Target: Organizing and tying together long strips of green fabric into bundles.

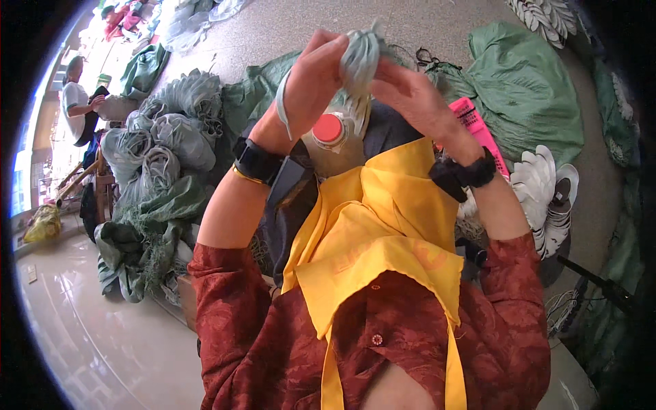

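A bundle of pale grey-green strips, like fabric straps, is raised in front of me between my two hands. My left hand is closed around its left side, thumb against the strips. One loose strip hangs down beside my left wrist, and paler ends dangle under the bundle. From the other side, my right hand presses bent fingers and thumb against the bundle; its fingertips are partly hidden. Below the hands, a tub with a red lid stands between my legs. A yellow apron covers my lap.
Grey-green bundles and dark green cloth are heaped at left. To the right lie a green sack, a bright pink packet and stacked white sole-shaped pieces. Another person is at far left.
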Available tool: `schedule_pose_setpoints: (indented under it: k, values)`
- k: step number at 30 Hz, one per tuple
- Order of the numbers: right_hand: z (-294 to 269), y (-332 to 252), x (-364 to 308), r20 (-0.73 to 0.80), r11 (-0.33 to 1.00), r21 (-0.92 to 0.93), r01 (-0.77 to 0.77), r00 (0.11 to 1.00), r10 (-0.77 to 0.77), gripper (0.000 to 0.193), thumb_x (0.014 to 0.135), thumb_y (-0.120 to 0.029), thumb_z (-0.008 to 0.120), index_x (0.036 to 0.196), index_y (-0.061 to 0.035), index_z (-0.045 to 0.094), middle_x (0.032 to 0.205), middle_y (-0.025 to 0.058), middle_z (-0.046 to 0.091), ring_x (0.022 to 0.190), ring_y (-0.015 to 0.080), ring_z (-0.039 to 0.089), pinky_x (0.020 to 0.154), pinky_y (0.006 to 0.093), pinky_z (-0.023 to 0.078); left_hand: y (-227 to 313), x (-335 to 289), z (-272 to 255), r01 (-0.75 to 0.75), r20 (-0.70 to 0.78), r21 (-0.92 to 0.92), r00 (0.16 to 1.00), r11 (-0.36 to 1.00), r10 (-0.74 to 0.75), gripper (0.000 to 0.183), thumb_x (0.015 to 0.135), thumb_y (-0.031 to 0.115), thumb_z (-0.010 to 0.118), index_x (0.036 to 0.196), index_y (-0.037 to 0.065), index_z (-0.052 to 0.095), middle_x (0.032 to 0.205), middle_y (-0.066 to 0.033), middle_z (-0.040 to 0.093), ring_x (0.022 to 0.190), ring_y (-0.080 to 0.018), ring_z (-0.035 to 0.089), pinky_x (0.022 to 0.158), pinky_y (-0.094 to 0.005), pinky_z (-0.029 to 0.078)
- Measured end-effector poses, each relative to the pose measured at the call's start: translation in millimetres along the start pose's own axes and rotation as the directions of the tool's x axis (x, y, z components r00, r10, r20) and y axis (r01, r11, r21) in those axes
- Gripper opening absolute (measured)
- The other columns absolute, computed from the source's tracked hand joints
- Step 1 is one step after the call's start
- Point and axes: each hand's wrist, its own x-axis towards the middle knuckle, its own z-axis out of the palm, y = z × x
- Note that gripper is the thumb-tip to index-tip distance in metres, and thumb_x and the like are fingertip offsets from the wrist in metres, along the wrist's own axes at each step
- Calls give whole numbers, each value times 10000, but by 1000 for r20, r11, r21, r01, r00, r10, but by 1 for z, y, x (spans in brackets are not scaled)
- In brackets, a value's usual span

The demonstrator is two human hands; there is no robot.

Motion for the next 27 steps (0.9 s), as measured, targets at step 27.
schedule_pose_setpoints:
  k: [27]
  values:
    - [-32, -76, 121, 395, 871, -481, 98, 912, 115, 333, 764, -238, 658, 1021, -28, 634, 743, 3, 594, 600, 69, 531, 560, 229, 444, 86, 45, -34, -161, 184, 840, 983, 517, 8, 460, 805, 214, 759, 1156, 28, 526, 875, -51, 625, 803, -145, 645, 687, -266, 520]
